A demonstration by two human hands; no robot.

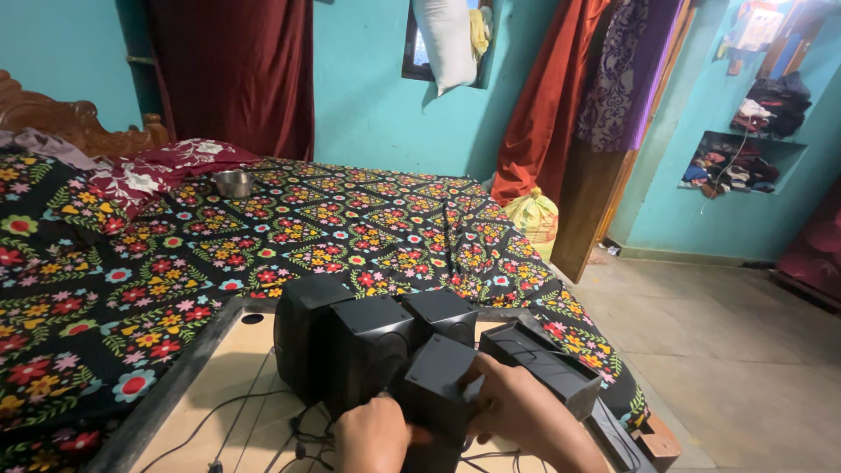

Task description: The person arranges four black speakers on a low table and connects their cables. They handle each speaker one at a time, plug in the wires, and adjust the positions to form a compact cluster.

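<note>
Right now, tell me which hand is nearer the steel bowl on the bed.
Left. The left hand sits on the bowl's side of the speaker; the right hand lies farther right.

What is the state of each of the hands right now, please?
Left hand: closed on the small black speaker, gripping its left side.
Right hand: closed on the same speaker, gripping its right side.
</note>
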